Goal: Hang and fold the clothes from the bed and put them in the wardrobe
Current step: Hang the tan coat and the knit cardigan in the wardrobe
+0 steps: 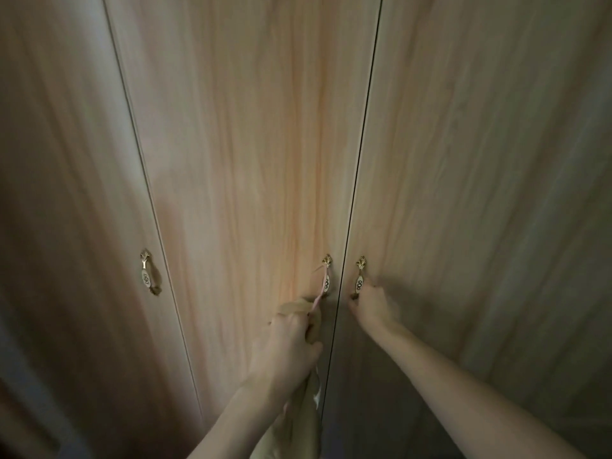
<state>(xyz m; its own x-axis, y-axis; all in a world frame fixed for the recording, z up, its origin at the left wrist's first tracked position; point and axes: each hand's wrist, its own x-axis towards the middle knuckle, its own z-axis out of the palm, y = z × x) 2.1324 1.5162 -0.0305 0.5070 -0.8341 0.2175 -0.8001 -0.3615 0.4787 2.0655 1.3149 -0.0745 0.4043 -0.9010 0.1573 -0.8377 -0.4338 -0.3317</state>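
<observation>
A light wooden wardrobe fills the head view, its doors closed. My right hand [372, 306] grips the lower end of the gold handle [360, 276] on the right door [480, 193]. My left hand [288, 346] is closed around a beige garment [298, 422] on a pink hanger [319, 291], held up against the middle door [248, 160]. The hanger's hook reaches the middle door's handle [327, 276]. The garment hangs down below my fist to the frame's bottom edge.
A third door [66, 193] stands at the left with its own gold handle [146, 273]. Dark narrow gaps run between the doors. The lower left corner of the view is dark and indistinct.
</observation>
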